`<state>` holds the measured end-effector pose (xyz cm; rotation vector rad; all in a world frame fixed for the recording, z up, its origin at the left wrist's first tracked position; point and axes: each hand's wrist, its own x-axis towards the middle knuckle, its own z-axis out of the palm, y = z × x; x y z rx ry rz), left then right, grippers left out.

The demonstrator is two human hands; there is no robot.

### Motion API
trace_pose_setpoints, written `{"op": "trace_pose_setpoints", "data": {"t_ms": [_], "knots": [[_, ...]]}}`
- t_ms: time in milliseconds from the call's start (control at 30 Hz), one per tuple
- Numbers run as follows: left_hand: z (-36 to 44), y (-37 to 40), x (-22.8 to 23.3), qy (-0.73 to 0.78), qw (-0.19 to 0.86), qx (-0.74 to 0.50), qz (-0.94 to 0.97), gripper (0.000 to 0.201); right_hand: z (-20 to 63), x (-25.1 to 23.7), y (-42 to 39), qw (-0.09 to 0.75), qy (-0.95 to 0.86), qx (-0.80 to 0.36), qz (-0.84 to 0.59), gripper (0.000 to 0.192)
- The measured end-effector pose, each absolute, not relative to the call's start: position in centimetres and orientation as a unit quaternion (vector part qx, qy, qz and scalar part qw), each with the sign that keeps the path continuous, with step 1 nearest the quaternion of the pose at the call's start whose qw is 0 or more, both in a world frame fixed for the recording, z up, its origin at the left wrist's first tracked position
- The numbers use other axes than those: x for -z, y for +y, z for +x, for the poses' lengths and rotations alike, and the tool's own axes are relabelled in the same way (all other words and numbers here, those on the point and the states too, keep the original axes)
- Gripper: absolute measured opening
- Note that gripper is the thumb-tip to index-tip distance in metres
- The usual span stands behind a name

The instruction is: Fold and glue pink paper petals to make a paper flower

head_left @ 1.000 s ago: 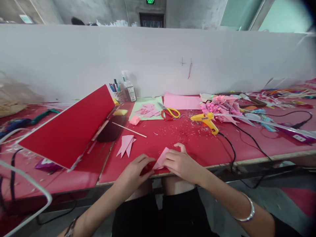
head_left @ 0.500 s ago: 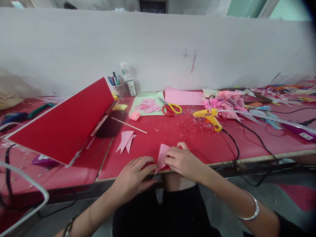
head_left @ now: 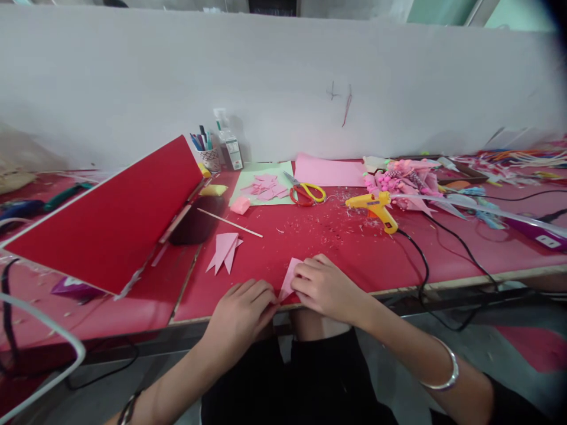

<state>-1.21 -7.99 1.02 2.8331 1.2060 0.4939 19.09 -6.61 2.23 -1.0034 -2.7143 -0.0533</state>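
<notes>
A small pink paper piece (head_left: 290, 277) lies at the near edge of the red table (head_left: 354, 254). My right hand (head_left: 325, 286) presses down on its right side, fingers bent over the paper. My left hand (head_left: 243, 310) touches its lower left corner with the fingertips. Both hands pinch the same sheet, which is partly folded and mostly hidden under my fingers. Two folded pink paper points (head_left: 225, 251) rest on the table just left of it.
A tilted red board (head_left: 110, 218) stands at left. Behind are a wooden stick (head_left: 230, 223), red-and-yellow scissors (head_left: 305, 193), pink scraps on green paper (head_left: 263, 188), a pink sheet (head_left: 328, 172), a yellow glue gun (head_left: 374, 206) with black cord, a pen cup (head_left: 208, 154), and pink craft clutter (head_left: 403, 180).
The pink paper has been pressed flatter onto the table. My left hand slid a little closer to it. The view shifted slightly downward.
</notes>
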Motion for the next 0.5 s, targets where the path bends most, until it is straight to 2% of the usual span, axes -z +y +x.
{"op": "trace_pose_setpoints", "data": {"t_ms": [100, 200, 333, 500], "knots": [[-0.8, -8.4, -1.3, 0.393, -0.034, -0.14, 0.908, 0.015, 18.4, -2.4, -6.6, 0.125, -0.939, -0.003, -0.32, 0.013], [-0.6, -8.7, -1.2, 0.401, -0.048, -0.139, 0.904, 0.011, 18.0, -2.1, -6.5, 0.124, -0.941, -0.002, -0.315, 0.016], [-0.5, -8.4, -0.9, 0.417, -0.003, -0.149, 0.897, 0.01, 18.0, -1.3, -6.4, 0.135, -0.942, 0.026, -0.306, 0.019], [-0.3, -7.9, -1.0, 0.452, 0.05, -0.139, 0.88, 0.011, 18.1, -0.9, -6.5, 0.155, -0.933, -0.002, -0.324, 0.019]]}}
